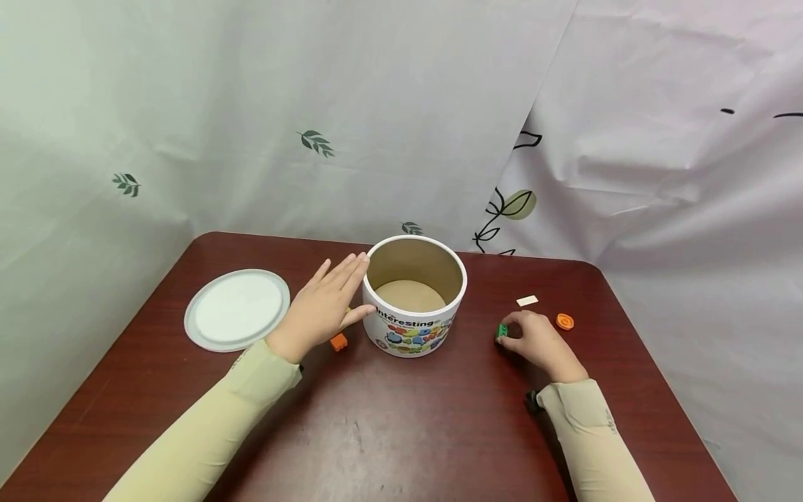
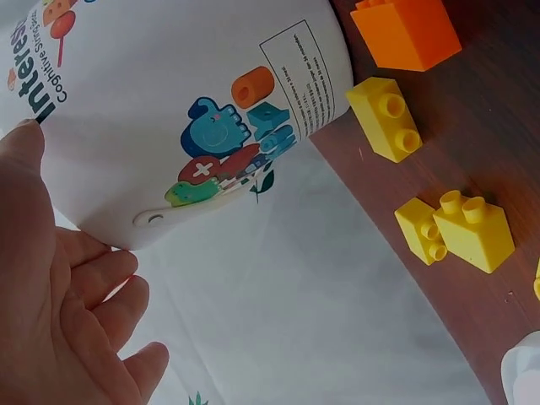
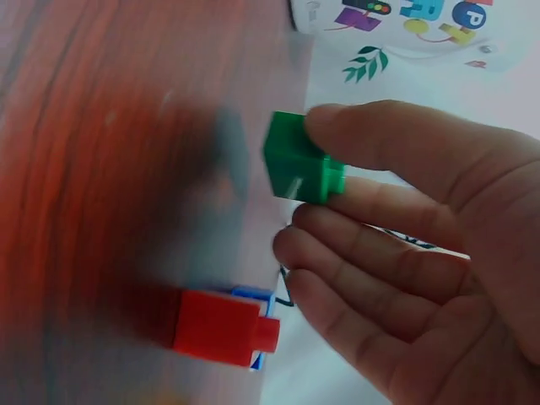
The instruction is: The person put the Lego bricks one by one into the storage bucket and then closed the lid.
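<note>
A white round tub [image 1: 410,317] with colourful printing stands uncovered on the table, and its beige bottom shows inside. My left hand [image 1: 326,303] rests against the tub's left side with its fingers straight. Just above the table, to the right of the tub, my right hand [image 1: 539,341] pinches a green toy building block [image 3: 295,159] between thumb and fingers. In the right wrist view a red block [image 3: 221,327] lies below that hand, with a blue block [image 3: 255,295] partly hidden behind it.
Left of the tub lies a round white lid [image 1: 237,310]. An orange block [image 2: 409,32] and several yellow blocks [image 2: 477,234] sit beside the tub. An orange oval piece [image 1: 564,321] and a small cream piece [image 1: 527,300] lie at the right. Curtains hang behind.
</note>
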{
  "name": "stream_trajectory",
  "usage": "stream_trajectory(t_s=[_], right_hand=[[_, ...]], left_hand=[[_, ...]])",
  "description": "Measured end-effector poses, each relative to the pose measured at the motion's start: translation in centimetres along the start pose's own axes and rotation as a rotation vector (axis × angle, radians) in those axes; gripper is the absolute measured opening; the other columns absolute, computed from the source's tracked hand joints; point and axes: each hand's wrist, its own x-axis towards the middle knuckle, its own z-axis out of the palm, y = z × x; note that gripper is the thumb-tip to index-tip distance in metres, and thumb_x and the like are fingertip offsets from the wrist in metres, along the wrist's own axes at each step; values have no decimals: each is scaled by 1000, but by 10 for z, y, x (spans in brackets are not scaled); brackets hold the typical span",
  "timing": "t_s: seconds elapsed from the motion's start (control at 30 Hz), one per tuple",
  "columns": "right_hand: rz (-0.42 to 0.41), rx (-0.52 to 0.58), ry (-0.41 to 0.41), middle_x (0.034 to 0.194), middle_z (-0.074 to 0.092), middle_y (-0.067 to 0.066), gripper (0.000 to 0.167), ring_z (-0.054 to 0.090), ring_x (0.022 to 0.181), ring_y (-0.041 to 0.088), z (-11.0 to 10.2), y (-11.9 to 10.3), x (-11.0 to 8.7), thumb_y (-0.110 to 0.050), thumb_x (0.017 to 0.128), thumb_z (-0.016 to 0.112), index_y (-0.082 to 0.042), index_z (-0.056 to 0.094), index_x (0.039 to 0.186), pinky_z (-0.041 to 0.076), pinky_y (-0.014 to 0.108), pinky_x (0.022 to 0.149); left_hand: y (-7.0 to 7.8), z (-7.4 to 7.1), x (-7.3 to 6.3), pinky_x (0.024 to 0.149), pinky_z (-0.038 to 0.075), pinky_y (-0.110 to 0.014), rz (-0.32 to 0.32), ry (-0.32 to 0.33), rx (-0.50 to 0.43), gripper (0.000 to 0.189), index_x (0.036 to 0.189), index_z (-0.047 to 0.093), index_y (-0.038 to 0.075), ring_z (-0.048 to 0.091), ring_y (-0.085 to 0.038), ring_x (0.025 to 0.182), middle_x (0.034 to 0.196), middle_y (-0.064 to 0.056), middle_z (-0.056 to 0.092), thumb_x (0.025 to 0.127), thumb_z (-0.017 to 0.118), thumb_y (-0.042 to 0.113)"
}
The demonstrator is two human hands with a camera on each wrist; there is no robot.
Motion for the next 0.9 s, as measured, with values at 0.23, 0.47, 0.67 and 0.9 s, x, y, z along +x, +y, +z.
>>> stream_trajectory(t_s=[0.23, 0.47, 0.67, 0.9], right_hand=[[-10, 46, 108, 96, 71, 9, 23, 64, 85, 24, -1, -8, 0, -10, 85, 77, 0, 72, 105, 55, 44, 78], [-26, 91, 216, 103, 70, 14, 28, 65, 89, 30, -1, -14, -1, -12, 85, 77, 0, 73, 110, 56, 48, 79], [-58, 127, 303, 102, 70, 10, 29, 64, 90, 26, -4, -23, 0, -13, 85, 78, -4, 73, 112, 57, 50, 78], [-119, 140, 418, 99, 69, 7, 27, 64, 89, 23, -11, -34, 1, -10, 84, 81, -5, 75, 110, 52, 30, 72]], left_hand=[[1, -1, 3, 124, 18, -50, 0, -4, -8, 81, 157, 34, 1, 29, -26, 151, 162, -12, 35, 99, 60, 51], [2, -2, 5, 125, 17, -49, 2, -3, -9, 81, 156, 35, 0, 29, -27, 151, 161, -14, 36, 99, 60, 52], [1, -2, 5, 124, 19, -48, 0, -4, -14, 81, 156, 34, -1, 30, -28, 151, 160, -15, 37, 100, 60, 51], [3, 0, 5, 125, 17, -48, -10, -10, -45, 81, 157, 32, -2, 27, -29, 152, 161, -16, 35, 100, 60, 49]])
